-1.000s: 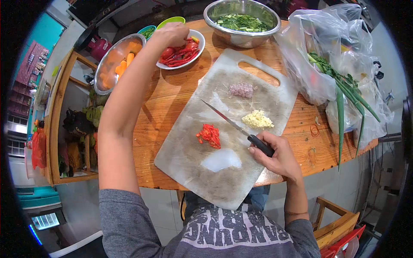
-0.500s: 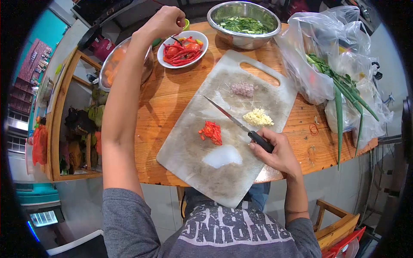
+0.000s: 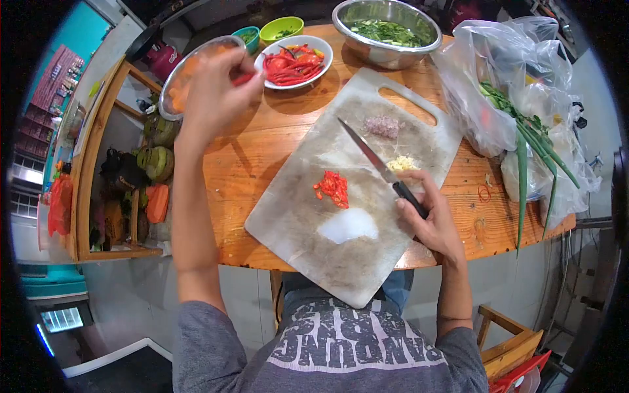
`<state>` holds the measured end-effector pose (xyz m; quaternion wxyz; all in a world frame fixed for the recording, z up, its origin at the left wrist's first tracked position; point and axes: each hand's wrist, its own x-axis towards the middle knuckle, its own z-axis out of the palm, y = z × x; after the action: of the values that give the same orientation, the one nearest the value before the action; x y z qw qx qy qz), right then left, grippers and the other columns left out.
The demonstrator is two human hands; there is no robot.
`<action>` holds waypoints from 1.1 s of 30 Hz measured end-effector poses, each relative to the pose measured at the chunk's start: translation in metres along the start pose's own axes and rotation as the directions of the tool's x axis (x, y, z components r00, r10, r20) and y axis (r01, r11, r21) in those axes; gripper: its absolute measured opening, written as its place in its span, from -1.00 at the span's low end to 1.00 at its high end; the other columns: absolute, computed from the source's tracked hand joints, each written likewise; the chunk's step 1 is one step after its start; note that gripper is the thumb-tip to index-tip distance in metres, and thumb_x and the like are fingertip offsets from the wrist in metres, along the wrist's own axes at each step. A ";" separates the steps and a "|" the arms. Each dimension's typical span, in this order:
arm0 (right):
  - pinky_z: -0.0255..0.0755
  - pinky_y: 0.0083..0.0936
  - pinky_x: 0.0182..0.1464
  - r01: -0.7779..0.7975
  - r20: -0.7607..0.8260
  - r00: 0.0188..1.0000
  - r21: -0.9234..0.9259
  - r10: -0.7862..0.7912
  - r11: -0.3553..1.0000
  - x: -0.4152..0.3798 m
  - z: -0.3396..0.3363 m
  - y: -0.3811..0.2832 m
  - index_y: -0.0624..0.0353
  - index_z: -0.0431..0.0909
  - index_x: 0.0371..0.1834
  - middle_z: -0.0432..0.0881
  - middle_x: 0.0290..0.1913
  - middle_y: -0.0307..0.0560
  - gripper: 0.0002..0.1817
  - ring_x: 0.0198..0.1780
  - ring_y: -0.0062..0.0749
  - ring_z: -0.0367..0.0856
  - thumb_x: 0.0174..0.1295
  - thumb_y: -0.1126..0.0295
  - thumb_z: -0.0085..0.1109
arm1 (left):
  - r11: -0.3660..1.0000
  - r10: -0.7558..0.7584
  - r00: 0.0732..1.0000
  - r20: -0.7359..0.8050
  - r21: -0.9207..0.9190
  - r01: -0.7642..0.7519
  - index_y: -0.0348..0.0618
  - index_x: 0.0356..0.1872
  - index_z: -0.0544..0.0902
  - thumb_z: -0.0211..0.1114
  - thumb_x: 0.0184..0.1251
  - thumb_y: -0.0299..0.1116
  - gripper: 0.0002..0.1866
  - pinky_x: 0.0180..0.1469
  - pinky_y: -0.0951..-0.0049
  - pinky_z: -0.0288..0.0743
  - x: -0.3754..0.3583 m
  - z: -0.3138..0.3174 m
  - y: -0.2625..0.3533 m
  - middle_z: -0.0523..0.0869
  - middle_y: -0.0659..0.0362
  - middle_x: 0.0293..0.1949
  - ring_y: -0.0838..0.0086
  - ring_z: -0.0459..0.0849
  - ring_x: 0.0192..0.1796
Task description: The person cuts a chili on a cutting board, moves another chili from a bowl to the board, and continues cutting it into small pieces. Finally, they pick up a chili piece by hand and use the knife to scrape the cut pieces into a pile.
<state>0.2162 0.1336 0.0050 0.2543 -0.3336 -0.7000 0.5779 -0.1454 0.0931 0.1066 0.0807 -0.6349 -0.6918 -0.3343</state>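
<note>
My left hand (image 3: 226,88), smeared by motion, is raised left of a white bowl (image 3: 298,84) of red chilies and tomatoes. A red chili (image 3: 243,79) shows between its thumb and fingers. In my right hand (image 3: 430,213) is a knife (image 3: 373,157) with a black handle, its blade angled to the upper left over the white cutting board (image 3: 288,223). On the board lie chopped red chili (image 3: 333,188), minced garlic (image 3: 401,164) partly behind the right hand, chopped shallot (image 3: 383,126) and a white mound (image 3: 348,225) that looks like salt.
A steel bowl (image 3: 386,60) of cut greens stands at the back. Plastic bags (image 3: 472,85) with green onions (image 3: 544,154) lie at the right. At the left are a metal bowl of orange pieces (image 3: 180,92), a green bowl (image 3: 282,30) and a teal bowl (image 3: 249,39).
My left hand has come down and nearer from behind the white bowl, uncovering the green and teal bowls. The right hand still holds the knife over the board. The view has shifted slightly.
</note>
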 end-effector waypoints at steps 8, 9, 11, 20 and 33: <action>0.27 -0.60 -0.38 0.028 0.037 0.999 -0.110 -0.024 0.993 -0.021 0.016 -0.010 0.17 0.47 0.20 0.49 -0.44 -0.30 -0.61 -0.43 -0.68 0.36 0.31 0.53 0.21 | 0.875 -0.478 0.878 -0.030 0.067 0.479 -0.28 -0.49 0.55 0.48 0.20 -0.44 -0.75 -0.44 0.32 0.39 -0.168 -0.006 0.061 0.58 0.07 -0.53 0.31 0.55 -0.55; 0.28 -0.62 -0.38 0.008 0.039 0.999 -0.129 -0.003 0.992 -0.026 0.018 -0.013 0.19 0.49 0.17 0.49 -0.44 -0.31 -0.63 -0.42 -0.69 0.37 0.30 0.53 0.23 | 0.853 -0.518 0.855 -0.011 0.071 0.518 -0.28 -0.49 0.55 0.48 0.20 -0.43 -0.75 -0.44 0.32 0.40 -0.179 -0.004 0.065 0.58 0.07 -0.52 0.30 0.56 -0.55; 0.30 -0.65 -0.37 -0.033 0.038 0.999 -0.166 0.039 0.986 -0.035 0.021 -0.018 0.23 0.54 0.11 0.49 -0.44 -0.34 -0.67 -0.41 -0.70 0.41 0.29 0.52 0.29 | 0.825 -0.563 0.826 0.034 0.076 0.560 -0.26 -0.49 0.56 0.49 0.21 -0.40 -0.75 -0.43 0.30 0.41 -0.192 -0.001 0.074 0.59 0.08 -0.50 0.28 0.59 -0.54; 0.26 -0.61 -0.39 -0.138 -0.115 0.987 -0.287 0.109 0.948 -0.058 0.006 -0.010 0.30 0.52 -0.11 0.49 -0.47 -0.32 -0.82 -0.41 -0.67 0.42 0.31 0.51 0.29 | 0.823 -0.567 0.804 0.177 0.076 0.563 -0.25 -0.42 0.66 0.61 0.08 -0.24 -0.68 -0.41 0.32 0.43 -0.199 0.006 0.097 0.60 0.11 -0.48 0.34 0.62 -0.48; 0.49 -0.41 -0.35 -0.060 0.112 0.987 -0.389 0.112 0.919 -0.051 0.072 -0.050 0.22 0.46 0.25 0.65 -0.35 0.08 -0.60 -0.44 -0.31 0.65 0.36 0.49 0.24 | 0.921 -0.342 0.928 0.145 -0.145 0.362 -0.23 -0.25 0.63 0.43 0.16 -0.53 -0.83 -0.20 0.24 0.54 -0.187 0.041 0.084 0.66 0.06 -0.28 0.15 0.69 -0.27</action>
<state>0.1872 0.0428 0.0411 0.1113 -0.3685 -0.7995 0.4611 -0.0200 -0.0403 0.0055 -0.0757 -0.5230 -0.7674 -0.3632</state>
